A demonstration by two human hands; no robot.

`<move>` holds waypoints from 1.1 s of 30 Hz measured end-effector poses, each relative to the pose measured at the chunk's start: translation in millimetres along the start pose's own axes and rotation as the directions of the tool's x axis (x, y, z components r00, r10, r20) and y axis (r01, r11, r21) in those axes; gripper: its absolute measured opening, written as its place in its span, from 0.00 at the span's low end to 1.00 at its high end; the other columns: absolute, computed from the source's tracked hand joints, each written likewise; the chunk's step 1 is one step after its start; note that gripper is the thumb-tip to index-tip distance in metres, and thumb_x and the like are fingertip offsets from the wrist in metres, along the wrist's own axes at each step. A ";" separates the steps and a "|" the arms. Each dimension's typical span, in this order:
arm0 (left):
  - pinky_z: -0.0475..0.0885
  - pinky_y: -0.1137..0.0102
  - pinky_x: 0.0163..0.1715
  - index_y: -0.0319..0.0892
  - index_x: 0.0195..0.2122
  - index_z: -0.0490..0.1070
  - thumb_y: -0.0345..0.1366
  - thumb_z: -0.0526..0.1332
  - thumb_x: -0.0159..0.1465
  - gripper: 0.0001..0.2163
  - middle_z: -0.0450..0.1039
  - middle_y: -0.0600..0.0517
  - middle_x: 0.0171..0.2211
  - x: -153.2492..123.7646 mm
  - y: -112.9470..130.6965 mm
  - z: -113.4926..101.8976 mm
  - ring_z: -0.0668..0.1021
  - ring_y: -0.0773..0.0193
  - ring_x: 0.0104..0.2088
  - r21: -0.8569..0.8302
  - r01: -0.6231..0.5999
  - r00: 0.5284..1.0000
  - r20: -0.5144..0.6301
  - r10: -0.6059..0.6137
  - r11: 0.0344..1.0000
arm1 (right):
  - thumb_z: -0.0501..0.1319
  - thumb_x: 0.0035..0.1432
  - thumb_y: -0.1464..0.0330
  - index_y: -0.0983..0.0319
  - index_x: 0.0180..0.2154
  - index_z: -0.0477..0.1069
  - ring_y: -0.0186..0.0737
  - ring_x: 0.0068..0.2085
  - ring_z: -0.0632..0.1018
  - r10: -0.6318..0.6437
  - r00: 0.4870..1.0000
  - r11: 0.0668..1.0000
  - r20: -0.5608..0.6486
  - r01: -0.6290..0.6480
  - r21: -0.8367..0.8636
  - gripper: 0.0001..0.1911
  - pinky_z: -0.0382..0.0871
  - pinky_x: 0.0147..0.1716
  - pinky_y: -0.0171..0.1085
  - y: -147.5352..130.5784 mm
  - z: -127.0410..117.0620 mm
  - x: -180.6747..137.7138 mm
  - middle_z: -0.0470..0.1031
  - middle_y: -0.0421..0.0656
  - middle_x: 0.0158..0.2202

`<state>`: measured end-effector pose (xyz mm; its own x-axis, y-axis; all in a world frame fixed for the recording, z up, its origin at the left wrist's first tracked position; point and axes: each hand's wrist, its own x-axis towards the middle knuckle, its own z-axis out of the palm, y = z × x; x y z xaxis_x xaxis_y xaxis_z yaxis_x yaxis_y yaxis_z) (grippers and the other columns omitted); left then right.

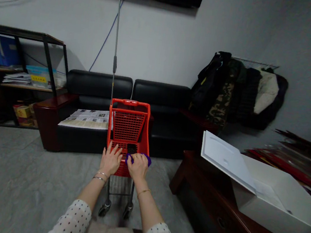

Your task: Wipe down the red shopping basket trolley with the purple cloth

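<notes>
A small red shopping cart with a plastic basket and grey legs on casters stands right in front of me. My left hand rests on the near rim of its basket, fingers spread and pointing forward. Closed around a bunched purple cloth, my right hand presses at the same rim, a little to the right. Most of the cloth is hidden under the fingers. A tall thin grey pole rises at the cart's left side.
Behind the cart is a black sofa with printed sheets on its seat. To the right, a dark wooden table bears an open white box. Jackets hang at the back right. A shelf stands left.
</notes>
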<state>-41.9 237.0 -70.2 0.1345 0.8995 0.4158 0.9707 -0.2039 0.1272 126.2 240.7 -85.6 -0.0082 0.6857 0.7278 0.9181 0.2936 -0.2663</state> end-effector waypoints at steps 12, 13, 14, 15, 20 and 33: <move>0.52 0.43 0.65 0.50 0.62 0.66 0.44 0.47 0.71 0.21 0.59 0.53 0.67 -2.0 0.2 -6.3 0.49 0.50 0.70 -0.010 -0.012 1.000 0.012 0.013 1.000 | 0.55 0.65 0.65 0.60 0.33 0.77 0.38 0.38 0.75 -0.069 0.992 0.995 0.107 0.060 0.083 0.14 0.60 0.53 0.38 37.9 -13.2 12.5 0.78 0.43 0.33; 0.52 0.43 0.65 0.51 0.61 0.67 0.44 0.47 0.71 0.21 0.60 0.53 0.67 -2.2 -1.4 -5.9 0.50 0.50 0.70 -0.009 -0.012 1.000 0.011 0.012 1.000 | 0.55 0.65 0.65 0.61 0.32 0.77 0.37 0.38 0.74 -0.076 0.989 0.994 0.124 0.067 0.081 0.14 0.60 0.51 0.37 34.0 -14.4 11.0 0.78 0.43 0.33; 0.51 0.43 0.66 0.51 0.61 0.67 0.44 0.47 0.71 0.21 0.60 0.53 0.67 -2.7 -4.3 -5.6 0.50 0.50 0.70 -0.007 -0.014 1.000 0.010 0.014 1.000 | 0.55 0.65 0.65 0.61 0.32 0.77 0.37 0.37 0.74 -0.084 0.987 0.994 0.138 0.074 0.077 0.14 0.60 0.50 0.36 29.1 -15.8 9.0 0.77 0.43 0.32; 0.51 0.43 0.66 0.52 0.61 0.67 0.44 0.47 0.71 0.20 0.60 0.53 0.66 -3.8 -8.3 -5.6 0.51 0.50 0.70 -0.004 -0.015 1.000 0.010 0.015 1.000 | 0.55 0.65 0.65 0.61 0.32 0.77 0.37 0.38 0.74 -0.089 0.985 0.994 0.149 0.079 0.073 0.14 0.60 0.49 0.36 23.5 -17.3 6.6 0.77 0.43 0.32; 0.51 0.43 0.65 0.52 0.60 0.68 0.46 0.45 0.71 0.21 0.61 0.52 0.66 -14.6 -40.2 -13.3 0.52 0.52 0.70 0.024 -0.053 0.999 0.005 0.053 0.998 | 0.57 0.65 0.59 0.60 0.34 0.76 0.39 0.38 0.73 -0.082 0.981 0.997 0.176 0.077 0.031 0.15 0.58 0.46 0.37 -12.5 -26.5 -10.7 0.76 0.43 0.32; 0.48 0.41 0.65 0.53 0.66 0.59 0.36 0.47 0.69 0.24 0.44 0.52 0.72 -37.5 -134.2 -37.1 0.41 0.49 0.71 0.050 -0.008 1.000 -0.006 0.008 0.999 | 0.58 0.63 0.57 0.57 0.40 0.76 0.37 0.42 0.75 -0.353 0.811 0.935 0.466 0.292 0.200 0.13 0.60 0.43 0.37 -82.2 -57.5 -2.8 0.78 0.40 0.38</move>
<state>-184.6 216.3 -69.5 0.1409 0.8956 0.4220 0.9783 -0.1913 0.0792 73.5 176.4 -29.3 -0.5158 0.7630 0.3895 0.7771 0.6081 -0.1623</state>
